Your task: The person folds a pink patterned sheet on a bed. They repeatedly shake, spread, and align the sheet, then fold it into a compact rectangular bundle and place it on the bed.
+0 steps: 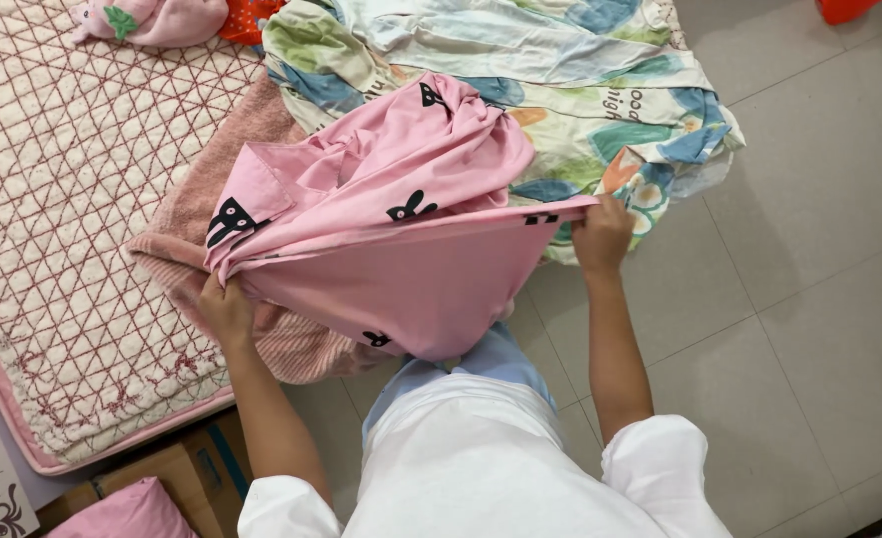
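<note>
Both hands grasp a soft pink shirt with black rabbit prints — left hand, right hand. It hangs stretched over a quilted bed cover.

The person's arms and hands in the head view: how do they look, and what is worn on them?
Both arms wear short white sleeves, wide and loose, ending above the elbow; the forearms below are bare. The left hand and the right hand are bare too: no gloves, and no watch, ring or bracelet shows on either. The sleeves are plain, without markings.
</note>
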